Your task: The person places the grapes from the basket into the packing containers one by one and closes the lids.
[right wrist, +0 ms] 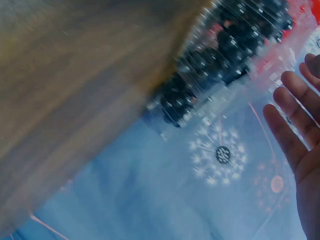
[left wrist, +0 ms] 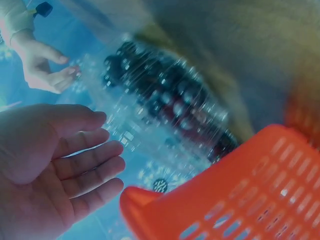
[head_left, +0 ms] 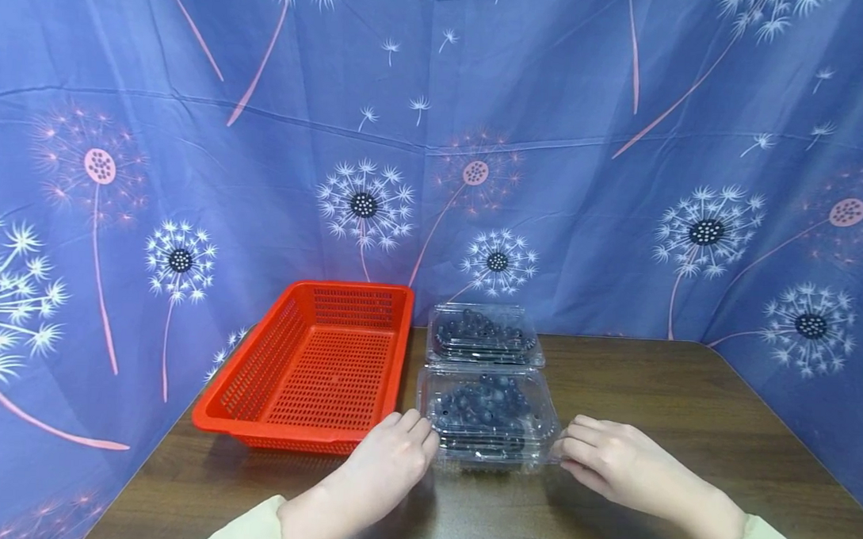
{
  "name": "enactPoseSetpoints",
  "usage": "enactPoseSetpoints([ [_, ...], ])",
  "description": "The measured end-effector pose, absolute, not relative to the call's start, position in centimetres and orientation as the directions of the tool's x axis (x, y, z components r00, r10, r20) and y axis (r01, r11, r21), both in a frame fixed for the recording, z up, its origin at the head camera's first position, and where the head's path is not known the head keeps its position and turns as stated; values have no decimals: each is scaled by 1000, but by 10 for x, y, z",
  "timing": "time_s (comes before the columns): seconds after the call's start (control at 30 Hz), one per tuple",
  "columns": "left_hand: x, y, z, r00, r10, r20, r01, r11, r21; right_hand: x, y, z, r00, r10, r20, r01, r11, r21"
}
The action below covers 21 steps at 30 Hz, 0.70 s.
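Two clear plastic clamshell boxes of dark round fruit, which look like grapes, stand one behind the other on the table. My left hand (head_left: 398, 459) is at the left front corner of the near box (head_left: 489, 414). In the left wrist view its fingers (left wrist: 92, 172) extend loosely toward the clear plastic, gripping nothing visible. Opposite it, my right hand (head_left: 610, 458) has its fingertips at the right front corner. The right wrist view shows those fingers (right wrist: 295, 107) fairly straight, with the thumb mostly out of sight. Behind is the far box (head_left: 482, 335), lid down.
A red perforated plastic basket (head_left: 335, 377) stands left of the boxes, its inside bare, its right rim close to them. The brown wooden table (head_left: 634, 380) extends to the right. Blue dandelion-print cloth (head_left: 583, 227) hangs behind and at both sides.
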<state>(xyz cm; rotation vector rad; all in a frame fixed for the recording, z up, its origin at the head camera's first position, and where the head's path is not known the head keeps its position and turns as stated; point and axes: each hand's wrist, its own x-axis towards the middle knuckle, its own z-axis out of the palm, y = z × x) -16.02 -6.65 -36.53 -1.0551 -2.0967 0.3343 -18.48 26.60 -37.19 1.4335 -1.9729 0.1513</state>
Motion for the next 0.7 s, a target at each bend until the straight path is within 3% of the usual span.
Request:
enactPoseSetpoints([
  [0.13, -161, -69, -351, -382, 731, 565, 586, 665, -464, -184, 266, -359, -194, -777, 599, -869, 419, 262],
  [0.3, -163, -77, -334, -419, 651, 632, 586, 726, -359, -179, 270, -345, -333, -730, 597, -810, 546, 215],
  [0.7, -157, -100, -322, -541, 490, 684, 516, 835, -190, -159, 274, -329, -590, -503, 632, -590, 803, 89],
])
